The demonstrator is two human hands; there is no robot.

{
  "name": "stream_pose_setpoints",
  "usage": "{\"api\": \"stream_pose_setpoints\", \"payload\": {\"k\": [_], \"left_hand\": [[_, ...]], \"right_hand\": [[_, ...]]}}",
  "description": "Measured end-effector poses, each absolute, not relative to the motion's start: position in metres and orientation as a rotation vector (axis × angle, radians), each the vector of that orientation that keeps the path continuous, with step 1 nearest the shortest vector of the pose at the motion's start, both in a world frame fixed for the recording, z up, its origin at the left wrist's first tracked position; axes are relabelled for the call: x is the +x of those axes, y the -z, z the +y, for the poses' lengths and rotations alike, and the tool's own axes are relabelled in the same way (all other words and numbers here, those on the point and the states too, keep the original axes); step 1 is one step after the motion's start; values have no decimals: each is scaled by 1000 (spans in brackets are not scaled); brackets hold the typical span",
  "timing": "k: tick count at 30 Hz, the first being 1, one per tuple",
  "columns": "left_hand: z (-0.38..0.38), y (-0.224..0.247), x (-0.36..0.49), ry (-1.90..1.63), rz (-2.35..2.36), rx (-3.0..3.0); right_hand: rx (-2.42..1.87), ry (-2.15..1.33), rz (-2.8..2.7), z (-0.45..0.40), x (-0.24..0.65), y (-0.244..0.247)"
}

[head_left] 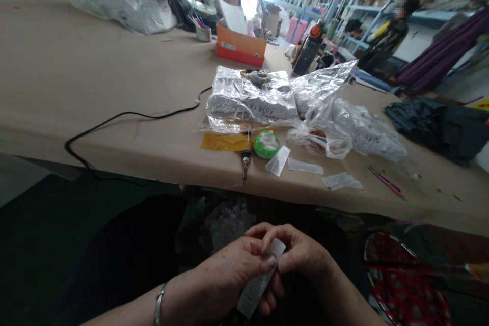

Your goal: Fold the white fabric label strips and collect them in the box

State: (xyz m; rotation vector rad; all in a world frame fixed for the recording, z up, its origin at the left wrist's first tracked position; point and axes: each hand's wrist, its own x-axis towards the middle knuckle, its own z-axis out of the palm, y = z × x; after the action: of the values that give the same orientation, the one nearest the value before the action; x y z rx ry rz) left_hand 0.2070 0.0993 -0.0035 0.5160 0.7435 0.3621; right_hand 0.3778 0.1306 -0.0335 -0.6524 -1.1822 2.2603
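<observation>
A white fabric label (pixel 252 293) with fine print sits low in front of me, below the table's front edge. My left hand (pixel 233 267), with a silver bracelet at the wrist, is closed on it, the thumb pressed against its face. At the label's upper end, the fingers of my right hand (pixel 303 252) are pinched together on its edge. Beyond my hands, a soldering iron (pixel 245 163) lies with its tip over the table edge. Beside it are a round green container (pixel 266 145) with white stuff inside and several similar labels (pixel 304 165).
Pink tweezers (pixel 385 182) lie on the brown table (pixel 114 71) at right. Behind the labels are clear plastic bags (pixel 252 99), an orange box (pixel 241 50) and a dark bottle (pixel 307 51). A black cord (pixel 130 113) runs leftward. White scraps (pixel 229 221) are piled below the edge.
</observation>
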Motion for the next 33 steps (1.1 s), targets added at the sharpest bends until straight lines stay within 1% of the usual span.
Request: {"api": "stream_pose_setpoints", "payload": {"k": [4,7,8,12,14,17,22,29,33], "left_hand": [[98,6,202,-352,754,490],[95,4,195,-421,731,430],[93,3,193,-458,725,399],[81,-1,188,-498,740,326],[74,-1,188,-500,748,301],[65,0,188,-508,762,275],[60,0,187,-494,762,251],[58,-3,188,-469,776,214],[56,-2,187,-467,790,196]], "right_hand": [[-783,-2178,-1354,129,377,26],[-948,-1989,-1508,118,377,17],[-995,-1864,-1590,113,377,15],[-1137,-1174,-2045,96,374,7],[-1128,-971,-2177,89,372,5],[-1114,-812,-2274,80,366,4],[-1141,-738,-2303,70,360,4],[-1115,-822,-2282,64,358,6],[-1172,-910,-2209,61,360,9]]}}
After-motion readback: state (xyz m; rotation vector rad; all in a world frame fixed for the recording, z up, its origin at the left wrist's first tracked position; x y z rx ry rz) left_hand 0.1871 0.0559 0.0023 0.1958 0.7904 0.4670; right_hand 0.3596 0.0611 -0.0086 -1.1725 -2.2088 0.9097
